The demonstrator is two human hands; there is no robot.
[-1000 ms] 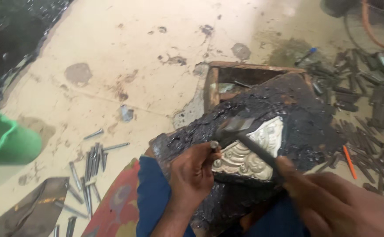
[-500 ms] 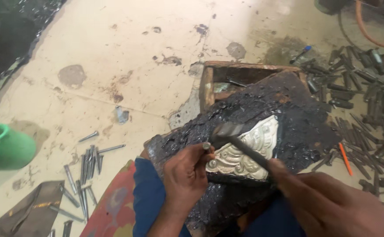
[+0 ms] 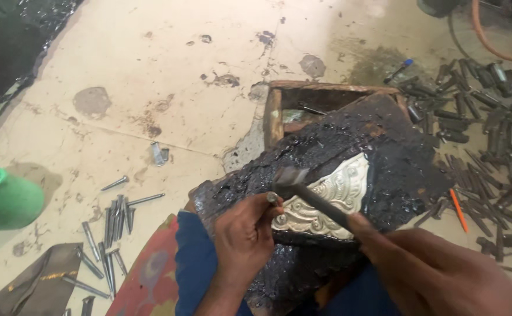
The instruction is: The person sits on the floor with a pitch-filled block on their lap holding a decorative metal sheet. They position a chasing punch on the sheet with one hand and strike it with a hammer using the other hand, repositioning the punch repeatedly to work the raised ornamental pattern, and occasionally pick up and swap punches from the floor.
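A black pitch-covered block [image 3: 385, 152] lies tilted on my lap, with an embossed silver metal piece [image 3: 341, 193] set into it. My left hand [image 3: 241, 237] pinches a small steel punch [image 3: 272, 198] upright against the left edge of the silver piece. My right hand [image 3: 437, 275] grips the handle of a small hammer [image 3: 311, 196], whose head sits just above the punch's top. The lower end of the punch is hidden by my fingers.
A wooden box [image 3: 291, 102] lies behind the block. Several steel punches [image 3: 112, 225] lie on the stained floor at left, many more dark tools [image 3: 478, 111] at right with an orange pencil [image 3: 458, 209]. A green container [image 3: 4, 199] stands at the left edge.
The view has shifted slightly. The hammer head has stayed close over the punch, moving a little between blows; both hands keep their hold.
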